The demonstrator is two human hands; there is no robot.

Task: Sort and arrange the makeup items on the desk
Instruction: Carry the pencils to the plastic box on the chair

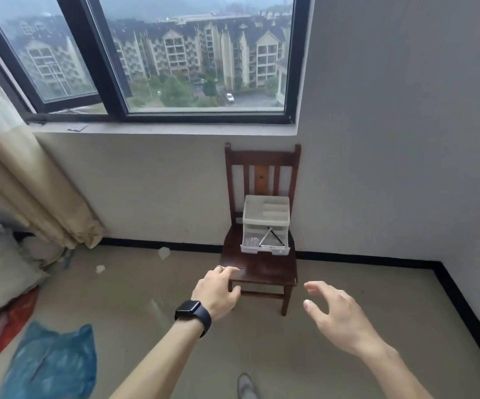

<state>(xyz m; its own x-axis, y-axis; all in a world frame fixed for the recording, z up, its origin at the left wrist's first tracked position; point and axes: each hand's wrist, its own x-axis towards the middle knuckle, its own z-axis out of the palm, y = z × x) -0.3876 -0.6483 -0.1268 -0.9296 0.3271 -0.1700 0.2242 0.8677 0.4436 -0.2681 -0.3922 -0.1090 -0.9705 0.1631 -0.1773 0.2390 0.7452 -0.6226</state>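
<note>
My left grip (218,292) and right grip (336,312) are both loosely spread, holding nothing. Beyond and between them, the small clear plastic drawer organiser (266,226) sits on the dark wooden chair (262,273), its lower drawer pulled out.

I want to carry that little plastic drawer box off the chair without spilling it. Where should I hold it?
Probably by its two flat side walls, one hand on each, coming from the front. The drawer box is squarish, the back of the chair blocks the rear, and the bottom drawer seems to stick out forward, so keep it level.
</note>
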